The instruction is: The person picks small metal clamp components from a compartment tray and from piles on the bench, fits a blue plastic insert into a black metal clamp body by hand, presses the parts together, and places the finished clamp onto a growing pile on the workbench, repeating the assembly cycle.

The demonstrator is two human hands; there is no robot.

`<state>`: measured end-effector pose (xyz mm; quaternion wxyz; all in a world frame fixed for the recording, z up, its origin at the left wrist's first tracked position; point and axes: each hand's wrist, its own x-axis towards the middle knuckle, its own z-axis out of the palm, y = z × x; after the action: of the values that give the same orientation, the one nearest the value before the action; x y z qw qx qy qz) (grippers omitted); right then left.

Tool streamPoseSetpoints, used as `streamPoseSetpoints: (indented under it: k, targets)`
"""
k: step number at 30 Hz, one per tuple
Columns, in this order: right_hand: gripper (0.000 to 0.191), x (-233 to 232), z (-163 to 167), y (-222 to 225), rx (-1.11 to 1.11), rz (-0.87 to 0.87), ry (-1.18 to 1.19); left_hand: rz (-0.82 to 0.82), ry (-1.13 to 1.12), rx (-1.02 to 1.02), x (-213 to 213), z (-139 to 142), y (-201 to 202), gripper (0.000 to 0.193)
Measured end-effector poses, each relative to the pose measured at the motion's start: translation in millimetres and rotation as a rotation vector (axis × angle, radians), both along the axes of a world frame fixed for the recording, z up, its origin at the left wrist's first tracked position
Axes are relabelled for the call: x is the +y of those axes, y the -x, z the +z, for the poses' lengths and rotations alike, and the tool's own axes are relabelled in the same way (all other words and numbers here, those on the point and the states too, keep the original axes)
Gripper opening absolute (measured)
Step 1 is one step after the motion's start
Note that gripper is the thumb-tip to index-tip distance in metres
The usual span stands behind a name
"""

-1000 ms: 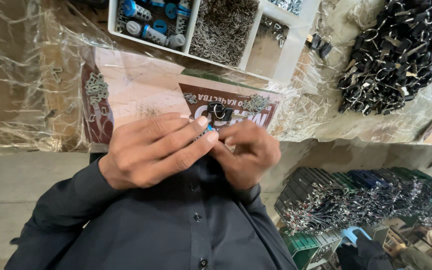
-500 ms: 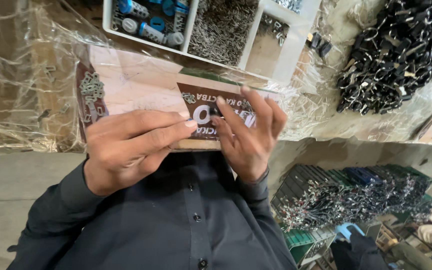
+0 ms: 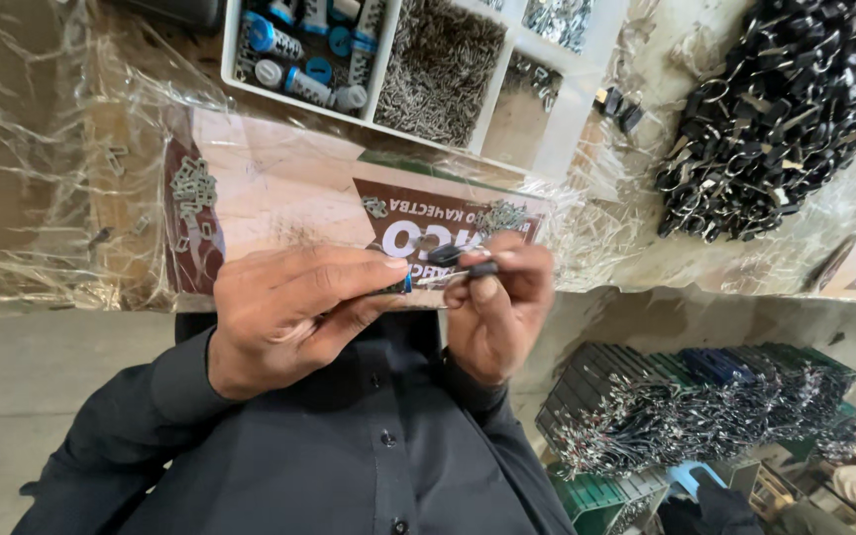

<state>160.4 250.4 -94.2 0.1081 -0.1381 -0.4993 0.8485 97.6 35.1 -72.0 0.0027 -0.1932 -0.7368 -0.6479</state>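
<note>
Both hands are raised close to the chest, above a dark buttoned shirt. The left hand is curled, thumb and forefinger pinched on a small part with a blue end at its fingertips. The right hand is closed on a small black piece, held at the fingertips and touching or just beside the blue-ended part; the exact join cannot be told. Just beyond the hands lies a flat cardboard sheet on the counter, which is covered in clear plastic film. Small metal bits lie on the sheet beyond the left hand. Farther out stands a white divided tray with blue-capped cylinders and fine metal pins in separate compartments. Beyond the right hand, well apart, is a heap of black clips. Below the right hand, green crates hold bundled wire parts.
</note>
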Motion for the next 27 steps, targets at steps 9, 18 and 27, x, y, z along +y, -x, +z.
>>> streamPoseSetpoints:
  k: [9,18,27]
  targets:
    - [0.021,-25.0,-3.8,5.5,-0.012,-0.122,-0.065,0.050,0.007,-0.020,7.8,3.7,-5.1,0.030]
    - [0.017,-21.1,-1.6,7.7,0.068,-0.156,-0.094,0.076,0.038,0.026,9.7,10.1,-0.2,0.030]
    - [0.017,-20.0,-13.3,4.4,0.171,-0.153,-0.200,0.024,-0.021,-0.031,16.9,13.1,1.8,0.029]
